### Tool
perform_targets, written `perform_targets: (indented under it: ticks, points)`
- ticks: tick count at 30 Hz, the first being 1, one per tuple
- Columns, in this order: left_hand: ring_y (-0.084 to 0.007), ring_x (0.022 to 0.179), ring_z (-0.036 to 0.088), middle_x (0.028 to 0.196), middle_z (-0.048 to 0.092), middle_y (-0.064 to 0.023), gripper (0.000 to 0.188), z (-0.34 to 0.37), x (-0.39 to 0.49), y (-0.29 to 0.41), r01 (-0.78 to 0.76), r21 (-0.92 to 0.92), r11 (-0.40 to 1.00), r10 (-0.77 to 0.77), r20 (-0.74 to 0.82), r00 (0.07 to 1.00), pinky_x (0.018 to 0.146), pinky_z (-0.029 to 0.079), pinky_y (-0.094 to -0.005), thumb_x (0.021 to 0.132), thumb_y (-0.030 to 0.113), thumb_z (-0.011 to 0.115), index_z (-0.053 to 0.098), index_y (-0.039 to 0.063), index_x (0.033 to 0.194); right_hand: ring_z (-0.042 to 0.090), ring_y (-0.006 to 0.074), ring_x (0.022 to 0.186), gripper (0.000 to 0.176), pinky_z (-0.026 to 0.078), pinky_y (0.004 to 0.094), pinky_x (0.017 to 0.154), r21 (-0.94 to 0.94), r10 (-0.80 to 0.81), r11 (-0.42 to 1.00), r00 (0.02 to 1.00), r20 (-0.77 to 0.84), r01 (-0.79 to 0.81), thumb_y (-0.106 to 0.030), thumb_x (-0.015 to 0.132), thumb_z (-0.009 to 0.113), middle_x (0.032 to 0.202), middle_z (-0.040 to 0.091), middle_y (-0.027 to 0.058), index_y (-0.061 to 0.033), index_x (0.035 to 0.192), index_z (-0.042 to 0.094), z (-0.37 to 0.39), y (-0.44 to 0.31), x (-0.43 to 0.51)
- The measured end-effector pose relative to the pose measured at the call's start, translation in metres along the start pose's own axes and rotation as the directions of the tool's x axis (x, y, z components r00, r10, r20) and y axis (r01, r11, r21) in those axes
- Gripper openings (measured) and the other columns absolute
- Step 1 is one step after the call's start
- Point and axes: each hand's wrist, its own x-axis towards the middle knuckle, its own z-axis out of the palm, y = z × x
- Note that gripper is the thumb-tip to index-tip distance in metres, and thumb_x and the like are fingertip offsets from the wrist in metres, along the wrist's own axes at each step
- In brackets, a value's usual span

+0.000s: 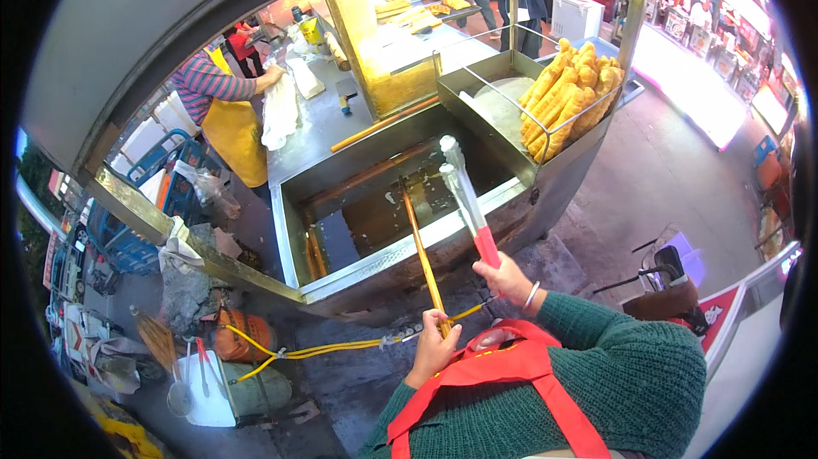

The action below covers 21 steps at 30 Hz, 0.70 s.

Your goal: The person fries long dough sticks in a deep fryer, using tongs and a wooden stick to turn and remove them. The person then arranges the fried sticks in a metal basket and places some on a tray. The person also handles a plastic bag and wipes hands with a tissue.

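Note:
My left hand point(434, 345) grips the near end of a long wooden stick point(420, 245), whose far tip reaches into the dark oil of a rectangular metal frying vat point(409, 257). In my right hand point(508, 281) is a pair of metal tongs point(463, 194) with red handles, held up over the vat's front rim. The tong tips are slightly apart with nothing between them. Small pale bits float on the oil point(358, 222). At the vat's right, a metal tray with a wire rail point(489, 107) holds a stack of golden fried dough sticks point(572, 98).
Across the vat, a co-worker's hand point(275, 75) touches white dough point(280, 110) on a metal worktop point(319, 123). A wooden rod point(383, 124) lies along the vat's far rim. Gas cylinders point(246, 334) with yellow hoses point(339, 348) stand at lower left. A metal post point(192, 238) rises at left.

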Motion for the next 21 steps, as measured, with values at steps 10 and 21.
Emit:
perform_targets:
  ticks: [10,21]
  points:
    - [-0.0094,0.062,0.045,0.073,0.046,-0.0013,0.02,0.011,-0.011,-0.032,-0.065,-0.217,0.974,0.038,-0.123,0.992,0.054,0.039,-0.0269,0.085,0.005,0.061,0.044,0.007,0.095,0.059,0.0373,0.107,0.062,0.048,0.0417,0.089,-0.755,-0.597,0.595,0.781,-0.186,0.275,-0.033,0.085,0.068,0.112,0.06,0.0239,0.0,0.129,0.039,-0.018,-0.093,-0.034]
    - [-0.0089,0.061,0.045,0.072,0.046,-0.0017,0.02,0.017,-0.017,0.033,-0.175,0.017,0.984,0.174,-0.253,0.952,0.055,0.038,-0.0266,0.083,0.001,0.06,0.044,0.006,0.094,0.064,0.0353,0.086,0.046,0.051,0.0435,0.073,-0.985,-0.78,-0.092,0.626,-0.019,-0.145,-0.023,0.08,0.066,0.09,0.064,0.0182,0.0007,0.117,0.052,-0.106,-0.203,0.086]
